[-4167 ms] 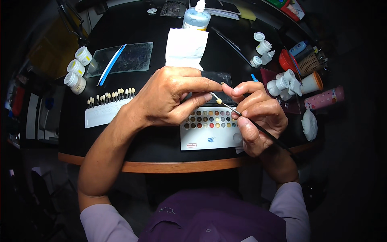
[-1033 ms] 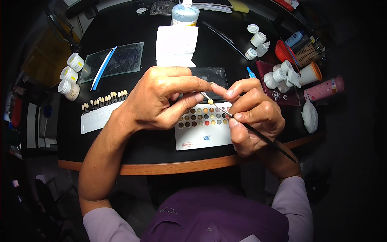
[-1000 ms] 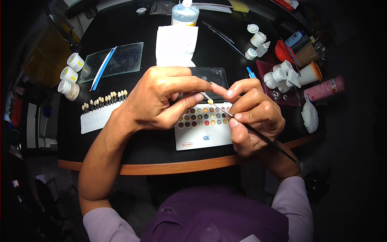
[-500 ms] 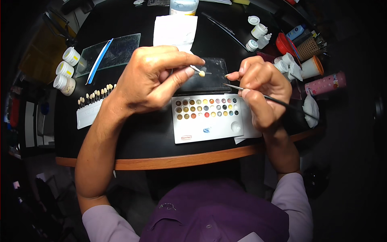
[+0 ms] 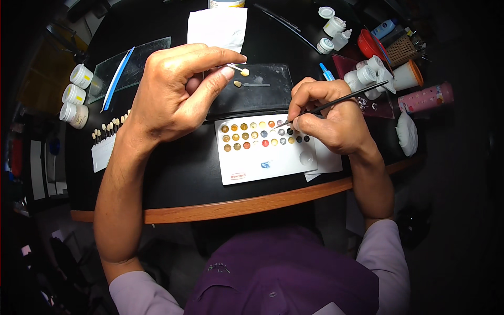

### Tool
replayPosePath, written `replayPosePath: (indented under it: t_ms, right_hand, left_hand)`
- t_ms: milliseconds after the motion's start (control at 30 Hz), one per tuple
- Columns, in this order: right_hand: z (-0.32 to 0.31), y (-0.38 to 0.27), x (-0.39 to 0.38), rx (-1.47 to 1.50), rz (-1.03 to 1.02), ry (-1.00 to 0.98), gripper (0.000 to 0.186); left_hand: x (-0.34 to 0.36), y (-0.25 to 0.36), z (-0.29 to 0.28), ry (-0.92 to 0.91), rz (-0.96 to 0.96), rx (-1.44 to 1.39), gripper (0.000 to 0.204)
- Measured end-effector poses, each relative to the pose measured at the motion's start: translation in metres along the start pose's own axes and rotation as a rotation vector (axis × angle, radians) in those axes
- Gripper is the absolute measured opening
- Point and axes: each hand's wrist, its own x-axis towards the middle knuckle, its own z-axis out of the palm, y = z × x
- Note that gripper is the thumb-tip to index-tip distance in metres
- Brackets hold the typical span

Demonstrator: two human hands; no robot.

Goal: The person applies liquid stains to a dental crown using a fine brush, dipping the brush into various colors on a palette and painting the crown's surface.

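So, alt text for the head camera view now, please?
A bare right hand holds a slim black brush at the coloured wells of a flat white palette; the left hand pinches a thin pale stick bearing a small cream tooth-shaped piece.

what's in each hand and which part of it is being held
The left hand holds a tooth-shaped piece by its thin stem. The right hand holds a brush low on its handle, toward the bristle end.
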Motion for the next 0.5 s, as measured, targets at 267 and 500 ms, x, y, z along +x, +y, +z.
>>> replayPosePath:
  t_ms: [267,500]
  right_hand:
    - [-0.0008,0.0034,0.0001,-0.045,0.042,0.021,0.01]
    - [0.0056,0.0044,0.0,-0.116,0.036,0.103,0.009]
  left_hand:
    - [0.0002,-0.0004,0.0006,-0.007,0.017,0.015,0.021]
    - [0.0008,0.0067,-0.0047,-0.119,-0.037,0.056,0.029]
